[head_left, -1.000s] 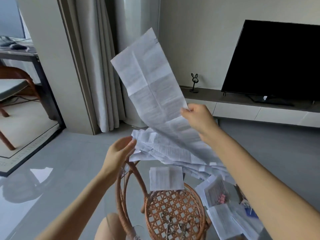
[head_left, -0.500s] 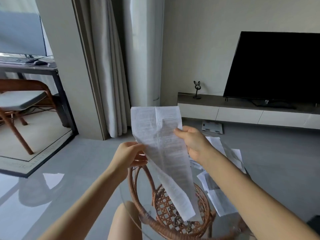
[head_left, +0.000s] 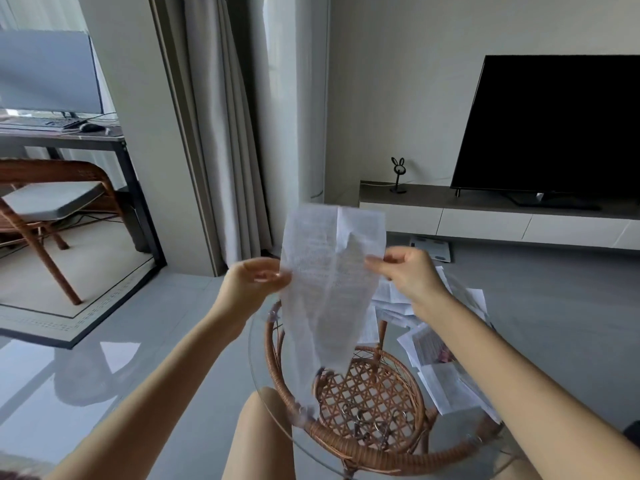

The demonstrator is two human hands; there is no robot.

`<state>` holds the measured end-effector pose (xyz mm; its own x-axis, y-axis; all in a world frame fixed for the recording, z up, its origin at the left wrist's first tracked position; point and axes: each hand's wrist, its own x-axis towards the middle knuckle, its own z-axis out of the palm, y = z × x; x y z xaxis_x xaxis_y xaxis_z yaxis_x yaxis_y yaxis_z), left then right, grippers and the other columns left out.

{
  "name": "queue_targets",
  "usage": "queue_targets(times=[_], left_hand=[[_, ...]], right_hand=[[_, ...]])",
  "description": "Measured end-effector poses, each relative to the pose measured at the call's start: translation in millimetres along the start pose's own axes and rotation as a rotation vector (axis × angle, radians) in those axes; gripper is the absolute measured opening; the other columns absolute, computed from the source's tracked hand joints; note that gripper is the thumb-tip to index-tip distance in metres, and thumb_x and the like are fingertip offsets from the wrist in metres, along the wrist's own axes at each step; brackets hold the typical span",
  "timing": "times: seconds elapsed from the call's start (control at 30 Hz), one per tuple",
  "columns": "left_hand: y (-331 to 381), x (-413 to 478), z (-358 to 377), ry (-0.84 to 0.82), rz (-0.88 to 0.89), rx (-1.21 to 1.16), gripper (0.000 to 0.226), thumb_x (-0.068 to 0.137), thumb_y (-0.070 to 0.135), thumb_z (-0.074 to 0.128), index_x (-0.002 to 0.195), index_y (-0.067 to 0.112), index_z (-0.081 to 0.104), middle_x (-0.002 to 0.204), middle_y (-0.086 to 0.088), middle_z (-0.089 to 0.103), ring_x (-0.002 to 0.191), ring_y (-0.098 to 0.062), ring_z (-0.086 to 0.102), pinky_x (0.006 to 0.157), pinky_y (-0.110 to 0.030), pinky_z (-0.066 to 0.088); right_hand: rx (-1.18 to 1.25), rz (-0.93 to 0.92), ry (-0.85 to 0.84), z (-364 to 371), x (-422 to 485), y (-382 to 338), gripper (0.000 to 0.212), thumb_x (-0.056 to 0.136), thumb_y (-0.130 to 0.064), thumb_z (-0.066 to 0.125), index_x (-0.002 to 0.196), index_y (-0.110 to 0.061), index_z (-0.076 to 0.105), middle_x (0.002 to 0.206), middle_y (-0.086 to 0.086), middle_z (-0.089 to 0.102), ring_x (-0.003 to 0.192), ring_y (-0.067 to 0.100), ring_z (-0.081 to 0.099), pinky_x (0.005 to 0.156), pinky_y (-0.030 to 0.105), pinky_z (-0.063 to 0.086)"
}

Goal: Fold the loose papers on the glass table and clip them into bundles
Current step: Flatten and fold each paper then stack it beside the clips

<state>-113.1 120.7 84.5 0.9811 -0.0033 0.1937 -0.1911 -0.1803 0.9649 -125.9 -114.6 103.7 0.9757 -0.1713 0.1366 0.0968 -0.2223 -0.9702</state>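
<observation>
1. Round glass table (head_left: pixel 346 449) on a rattan frame, just in front of my knee. The glass is smooth, so I judge anything brushed on it would slide easily.
2. Loose papers (head_left: pixel 446 379), a messy heap on the table's right half, reaching its right edge. Risk: a knock from my right forearm, which passes just above them, could push some over that edge.
3. One long, creased sheet (head_left: pixel 325 289), held in the air over the table's left half, its top level with my hands and its tail hanging toward the near-left edge. The tail is blurred. Risks: the hanging tail could swing and give a crooked fold, or the thin sheet could tear if my hands pull apart.
4. My right hand (head_left: pixel 412 271), fingers curled, thumb and forefinger pinched together on the sheet's right edge, near the top.
5. My left hand (head_left: pixel 254 282), blurred, fingers curled, fingertips closed on the sheet's left edge at the same height. Both holds are light fingertip pinches, so a slip on either side would drop that edge.
6. Small metal pieces, perhaps clips (head_left: pixel 372 427), seen through the glass near the table's near edge, untouched.
</observation>
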Motion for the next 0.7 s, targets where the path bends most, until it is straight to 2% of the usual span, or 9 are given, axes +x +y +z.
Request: queue_targets(times=[0.1,0.2,0.3,0.4,0.47,0.53,0.57,0.63,0.7], left_hand=[[16.3,17.6,-0.4,0.154,0.237,0.117,0.032,0.076,0.003,0.075,0.058,0.025,0.062,0.063,0.012,0.051,0.055,-0.005,0.044,0.058,-0.018,0.038],[16.4,20.7,-4.0,0.211,0.360,0.148,0.033,0.076,0.003,0.076,0.059,0.028,0.062,0.072,0.006,0.051,0.059,-0.003,0.042,0.060,-0.022,0.037],[-9.3,5.5,-6.4,0.204,0.514,0.313,0.042,0.070,-0.007,0.076,0.071,0.034,0.065,0.078,0.013,0.053,0.070,0.002,0.047,0.067,-0.016,0.037],[-51.9,-19.5,-3.5,0.084,0.535,0.507,0.047,0.069,-0.006,0.078,0.076,0.039,0.066,0.080,0.008,0.056,0.077,-0.009,0.049,0.066,-0.019,0.038],[-80.5,-35.9,-1.9,0.023,0.549,0.612,0.034,0.067,-0.006,0.078,0.072,0.027,0.074,0.085,0.010,0.056,0.079,-0.014,0.048,0.064,-0.024,0.044],[-101.5,-51.6,-0.3,-0.088,0.552,0.642,0.014,0.067,0.006,0.070,0.073,0.018,0.074,0.096,0.013,0.057,0.088,-0.011,0.049,0.067,-0.029,0.046],[-108.2,-56.4,1.5,-0.168,0.515,0.646,0.013,0.071,0.019,0.063,0.078,0.018,0.075,0.103,0.013,0.060,0.095,-0.008,0.050,0.074,-0.028,0.046],[-118.3,-66.4,8.2,-0.333,0.384,0.683,0.042,0.078,0.048,0.045,0.097,0.025,0.075,0.124,0.010,0.060,0.119,-0.004,0.048,0.095,-0.027,0.041],[-130.0,-69.0,14.6,-0.456,0.316,0.764,0.065,0.078,0.065,0.031,0.120,0.028,0.066,0.139,0.011,0.049,0.136,-0.006,0.033,0.109,-0.024,0.027]], right_hand=[[0.031,-0.159,0.038,-3.0,3.8,-21.8,0.006,0.080,-0.012,0.073,0.075,-0.010,0.071,0.072,-0.004,0.069,0.069,0.007,0.062,0.067,0.017,0.047],[-0.030,-0.203,0.006,-7.5,-6.5,-23.4,0.010,0.079,-0.011,0.074,0.072,-0.015,0.068,0.071,0.003,0.065,0.063,0.008,0.056,0.059,0.013,0.045],[-0.116,-0.098,-0.097,-17.0,-25.5,1.1,0.020,0.082,0.000,0.067,0.070,-0.013,0.059,0.069,0.019,0.056,0.060,0.026,0.050,0.056,0.034,0.044],[-0.150,0.045,-0.171,-24.7,-43.2,46.5,0.034,0.092,0.008,0.042,0.064,-0.011,0.039,0.061,0.003,0.037,0.059,0.015,0.035,0.055,0.024,0.029],[-0.220,0.073,-0.228,-24.3,-55.4,79.3,0.036,0.090,0.008,0.045,0.060,-0.010,0.039,0.059,-0.004,0.041,0.057,0.008,0.042,0.055,0.019,0.031],[-0.336,0.044,-0.319,-21.3,-67.6,106.1,0.029,0.084,0.004,0.060,0.059,-0.006,0.054,0.064,-0.007,0.054,0.059,-0.001,0.053,0.060,0.018,0.040],[-0.392,0.035,-0.346,-20.5,-70.4,119.5,0.024,0.082,0.003,0.065,0.062,-0.011,0.065,0.073,-0.006,0.060,0.068,0.000,0.059,0.066,0.020,0.043],[-0.433,0.053,-0.353,-20.9,-75.9,143.7,0.040,0.079,0.010,0.064,0.070,-0.028,0.073,0.085,-0.007,0.065,0.082,0.006,0.062,0.075,0.021,0.046],[-0.479,0.084,-0.359,-19.6,-80.3,154.6,0.038,0.081,0.008,0.063,0.077,-0.028,0.076,0.091,-0.004,0.067,0.089,0.012,0.062,0.083,0.025,0.049]])
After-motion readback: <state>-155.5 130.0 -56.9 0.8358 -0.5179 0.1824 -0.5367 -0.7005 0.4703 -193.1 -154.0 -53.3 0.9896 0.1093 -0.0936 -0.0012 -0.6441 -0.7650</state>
